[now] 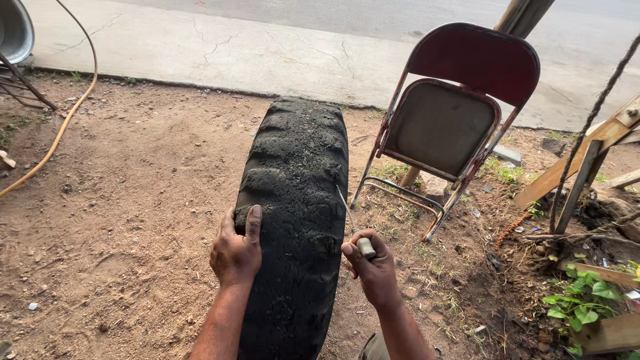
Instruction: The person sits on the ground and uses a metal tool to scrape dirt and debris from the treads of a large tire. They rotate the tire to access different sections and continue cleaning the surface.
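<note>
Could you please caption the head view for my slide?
Left hand steadies an upright worn tyre on dirt while right hand holds a thin metal tool against its tread.

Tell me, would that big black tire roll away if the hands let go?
Probably. The tire stands upright on its tread, steadied by the left hand, so it could roll or tip. Its thick, chunky rubber suggests it is heavy and stiff.
</note>
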